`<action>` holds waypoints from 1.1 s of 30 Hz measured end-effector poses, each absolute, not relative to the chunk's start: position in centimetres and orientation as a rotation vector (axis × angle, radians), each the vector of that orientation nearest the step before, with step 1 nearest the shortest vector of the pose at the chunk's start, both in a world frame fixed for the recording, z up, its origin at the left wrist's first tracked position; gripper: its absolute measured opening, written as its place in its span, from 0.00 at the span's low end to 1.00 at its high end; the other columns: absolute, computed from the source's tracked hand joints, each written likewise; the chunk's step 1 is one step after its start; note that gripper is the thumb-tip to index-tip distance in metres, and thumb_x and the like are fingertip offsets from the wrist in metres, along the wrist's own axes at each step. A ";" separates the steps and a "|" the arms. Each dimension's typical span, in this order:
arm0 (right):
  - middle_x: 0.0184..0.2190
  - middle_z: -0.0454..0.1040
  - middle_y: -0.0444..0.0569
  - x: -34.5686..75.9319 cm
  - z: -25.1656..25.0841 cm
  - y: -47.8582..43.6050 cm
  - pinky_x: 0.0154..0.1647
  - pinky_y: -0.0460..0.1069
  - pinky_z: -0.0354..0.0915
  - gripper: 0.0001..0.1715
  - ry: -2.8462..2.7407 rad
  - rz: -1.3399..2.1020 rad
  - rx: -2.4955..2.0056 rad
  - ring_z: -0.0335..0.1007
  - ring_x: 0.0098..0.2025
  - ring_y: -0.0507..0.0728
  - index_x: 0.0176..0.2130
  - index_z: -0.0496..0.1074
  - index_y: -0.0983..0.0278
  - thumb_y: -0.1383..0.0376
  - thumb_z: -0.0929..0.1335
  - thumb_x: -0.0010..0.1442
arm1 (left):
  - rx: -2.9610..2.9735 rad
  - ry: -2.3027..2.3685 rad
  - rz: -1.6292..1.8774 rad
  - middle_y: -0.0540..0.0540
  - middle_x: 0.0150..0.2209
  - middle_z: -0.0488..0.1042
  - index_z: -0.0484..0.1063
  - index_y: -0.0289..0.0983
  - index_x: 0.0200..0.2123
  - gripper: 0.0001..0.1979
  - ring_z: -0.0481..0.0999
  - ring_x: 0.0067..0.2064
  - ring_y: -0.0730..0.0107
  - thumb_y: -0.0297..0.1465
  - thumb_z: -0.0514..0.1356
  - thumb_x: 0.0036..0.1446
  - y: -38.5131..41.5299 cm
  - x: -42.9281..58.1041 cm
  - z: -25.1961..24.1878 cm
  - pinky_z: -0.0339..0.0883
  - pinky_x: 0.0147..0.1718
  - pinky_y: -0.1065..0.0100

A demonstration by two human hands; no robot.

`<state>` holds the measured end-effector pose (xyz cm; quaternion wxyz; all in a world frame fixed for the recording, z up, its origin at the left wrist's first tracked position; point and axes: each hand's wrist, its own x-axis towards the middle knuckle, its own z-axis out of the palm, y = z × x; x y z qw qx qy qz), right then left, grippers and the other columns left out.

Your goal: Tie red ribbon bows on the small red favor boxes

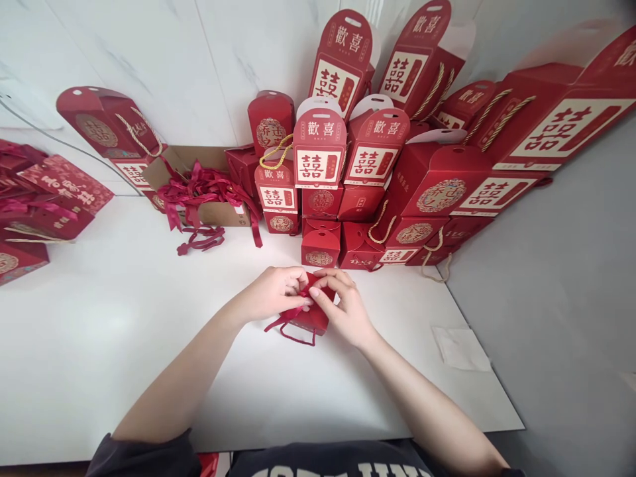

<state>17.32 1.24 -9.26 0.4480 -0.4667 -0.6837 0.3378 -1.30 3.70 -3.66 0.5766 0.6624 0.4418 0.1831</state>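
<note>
A small red gift box [315, 322] sits on the white table in front of me, with a dark red cord handle [299, 340] hanging from its near side. My left hand [278, 291] is at the top left of the box, fingers curled and pinching a crimson ribbon [278, 321], whose loose end trails to the left. On the right side of the box top, my right hand [342, 305] has thumb and forefinger brought together at the same ribbon. The fingers hide much of the box top and where the ribbon passes through.
Stacked red gift boxes [320, 156] with rope handles stand behind my hands, up to the right wall. A cardboard box [218, 215] spills crimson ribbons at back left. More red boxes [64, 212] lie far left. A white tissue [461, 348] lies near the right table edge.
</note>
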 end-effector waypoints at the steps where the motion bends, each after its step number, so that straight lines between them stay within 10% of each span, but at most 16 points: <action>1: 0.45 0.73 0.48 17.2 -9.3 1.2 0.56 0.57 0.59 0.07 -1.690 0.839 -1.147 0.68 0.50 0.59 0.34 0.74 0.59 0.60 0.68 0.63 | 1.574 1.037 0.428 0.50 0.29 0.76 0.67 0.36 0.32 0.09 0.79 0.34 0.68 0.32 0.64 0.54 3.6 -1.3 -3.5 0.70 0.33 0.70; 33: 0.39 0.77 0.50 18.1 -10.7 1.9 0.53 0.56 0.65 0.08 -1.584 1.032 -0.968 0.70 0.50 0.60 0.36 0.74 0.60 0.59 0.67 0.64 | 1.558 0.992 0.372 0.47 0.29 0.76 0.66 0.35 0.30 0.15 0.75 0.30 0.71 0.40 0.56 0.62 4.3 -1.6 -3.3 0.65 0.29 0.71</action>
